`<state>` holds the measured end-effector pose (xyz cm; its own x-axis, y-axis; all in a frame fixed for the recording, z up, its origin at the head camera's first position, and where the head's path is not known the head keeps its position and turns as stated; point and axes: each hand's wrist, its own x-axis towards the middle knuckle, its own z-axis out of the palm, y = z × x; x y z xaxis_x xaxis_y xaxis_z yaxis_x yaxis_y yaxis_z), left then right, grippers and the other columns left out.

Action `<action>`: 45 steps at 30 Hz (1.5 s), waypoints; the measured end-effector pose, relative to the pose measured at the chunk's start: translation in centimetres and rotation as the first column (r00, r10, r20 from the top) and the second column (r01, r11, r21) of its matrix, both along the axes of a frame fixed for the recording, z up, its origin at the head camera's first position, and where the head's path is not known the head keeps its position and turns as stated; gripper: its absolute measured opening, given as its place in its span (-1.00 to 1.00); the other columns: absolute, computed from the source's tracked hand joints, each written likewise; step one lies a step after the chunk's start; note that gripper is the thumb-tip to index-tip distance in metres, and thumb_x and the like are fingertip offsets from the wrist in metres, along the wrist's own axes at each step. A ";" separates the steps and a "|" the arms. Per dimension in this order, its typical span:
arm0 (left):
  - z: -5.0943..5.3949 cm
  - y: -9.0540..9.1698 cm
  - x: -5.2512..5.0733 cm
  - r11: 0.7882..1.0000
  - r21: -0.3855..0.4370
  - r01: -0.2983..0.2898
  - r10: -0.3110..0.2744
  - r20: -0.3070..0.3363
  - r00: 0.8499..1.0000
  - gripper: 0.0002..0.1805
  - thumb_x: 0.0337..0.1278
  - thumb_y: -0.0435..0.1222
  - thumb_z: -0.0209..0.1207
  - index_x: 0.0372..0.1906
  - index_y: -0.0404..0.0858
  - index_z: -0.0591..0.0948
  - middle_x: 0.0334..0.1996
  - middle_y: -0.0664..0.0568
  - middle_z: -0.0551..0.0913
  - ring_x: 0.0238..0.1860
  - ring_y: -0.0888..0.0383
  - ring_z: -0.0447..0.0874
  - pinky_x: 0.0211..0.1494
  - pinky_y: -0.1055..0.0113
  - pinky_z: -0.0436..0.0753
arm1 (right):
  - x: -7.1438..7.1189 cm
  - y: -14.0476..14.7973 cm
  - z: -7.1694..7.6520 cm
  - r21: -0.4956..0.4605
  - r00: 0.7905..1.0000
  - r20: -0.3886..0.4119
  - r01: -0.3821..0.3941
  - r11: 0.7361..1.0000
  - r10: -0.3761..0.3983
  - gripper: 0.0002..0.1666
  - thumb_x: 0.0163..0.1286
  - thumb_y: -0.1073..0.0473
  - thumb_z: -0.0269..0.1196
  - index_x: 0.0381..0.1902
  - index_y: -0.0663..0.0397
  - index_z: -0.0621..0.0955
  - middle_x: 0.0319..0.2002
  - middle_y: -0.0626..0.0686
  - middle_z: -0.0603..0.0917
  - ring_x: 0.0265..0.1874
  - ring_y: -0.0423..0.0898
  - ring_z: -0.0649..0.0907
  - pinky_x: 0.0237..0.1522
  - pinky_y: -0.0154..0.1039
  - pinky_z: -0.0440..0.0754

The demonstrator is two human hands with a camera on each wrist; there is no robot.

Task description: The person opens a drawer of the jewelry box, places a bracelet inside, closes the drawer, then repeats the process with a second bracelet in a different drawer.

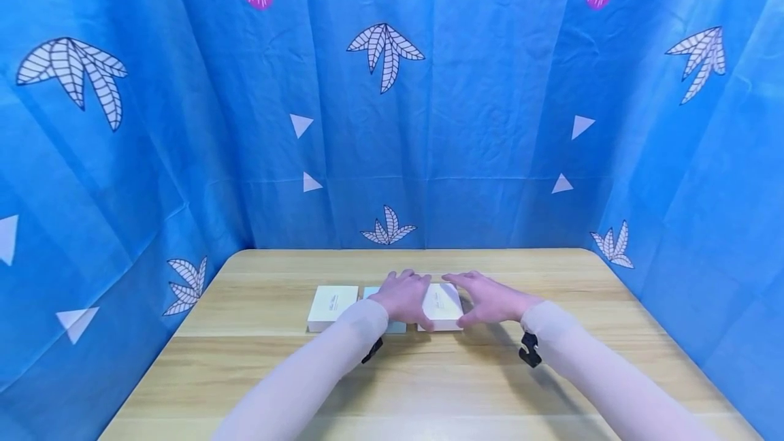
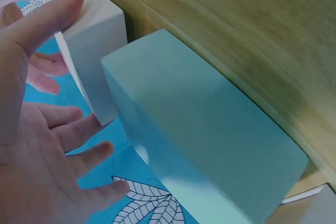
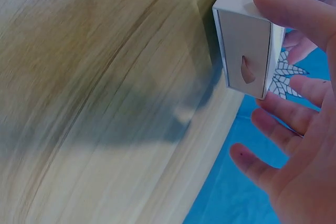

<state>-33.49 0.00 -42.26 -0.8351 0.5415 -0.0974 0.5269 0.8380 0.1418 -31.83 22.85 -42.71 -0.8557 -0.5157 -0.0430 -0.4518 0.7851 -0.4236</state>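
A white drawer-style box (image 1: pixel 442 306) with small lettering on top lies on the wooden table between both hands. My left hand (image 1: pixel 404 297) pinches its left end, thumb on the near side and a fingertip at the far edge. At the right end, my right hand (image 1: pixel 495 299) holds it the same way; the other fingers spread loosely. In the right wrist view that end has a pointed notch or tab (image 3: pixel 247 72). A light blue box (image 2: pixel 205 119) stands just left of it, partly hidden by the left hand in the head view.
A second white box (image 1: pixel 333 306) lies left of the light blue one, in the same row. Blue patterned curtain (image 1: pixel 478 128) encloses the table (image 1: pixel 441 386) at the back and both sides. Black straps (image 1: pixel 529 351) hang at the wrists.
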 end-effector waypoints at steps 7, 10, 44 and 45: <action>0.0 -0.6 0.2 1.000 -0.002 -0.007 0.007 0.015 1.000 0.18 -0.21 0.25 0.47 0.56 -0.09 0.26 0.45 0.05 0.43 0.53 -0.06 0.20 0.57 -0.18 0.11 | -0.1 -0.5 -0.1 0.001 1.000 0.002 -0.007 1.000 0.007 0.16 0.04 -0.02 0.55 0.56 -0.11 0.26 0.44 0.12 0.39 0.35 0.08 0.43 0.29 0.23 0.48; -0.2 -0.7 0.1 1.000 -0.004 -0.004 0.004 0.004 1.000 0.21 -0.27 0.26 0.49 0.55 -0.09 0.26 0.44 0.05 0.44 0.52 -0.05 0.22 0.55 -0.19 0.14 | -0.1 -0.6 -0.2 0.010 1.000 -0.002 -0.008 1.000 0.008 0.16 0.05 -0.01 0.54 0.57 -0.10 0.25 0.45 0.11 0.39 0.36 0.08 0.42 0.30 0.22 0.48; -1.0 -2.0 0.2 0.999 0.032 0.009 -0.010 0.039 0.999 0.23 -0.23 0.33 0.43 0.57 -0.10 0.22 0.50 0.02 0.35 0.54 -0.05 0.18 0.54 -0.22 0.16 | 0.6 -0.6 -1.1 -0.029 0.999 -0.013 -0.032 0.999 0.032 0.14 0.11 -0.11 0.51 0.57 -0.05 0.23 0.51 0.14 0.30 0.47 0.18 0.30 0.35 0.36 0.35; -1.1 -2.2 0.3 0.999 0.035 0.009 -0.010 0.037 0.999 0.22 -0.20 0.37 0.39 0.57 -0.10 0.22 0.51 0.01 0.33 0.55 -0.07 0.16 0.54 -0.23 0.15 | 0.8 -0.4 -1.0 -0.031 0.999 -0.011 -0.032 0.999 0.031 0.14 0.12 -0.12 0.50 0.57 -0.05 0.22 0.53 0.15 0.27 0.48 0.19 0.28 0.35 0.37 0.33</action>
<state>-33.20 -2.16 -43.35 -0.8260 0.5530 -0.1089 0.5287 0.8272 0.1906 -31.05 22.45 -43.75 -0.8394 -0.5433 -0.0176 -0.4806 0.7568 -0.4430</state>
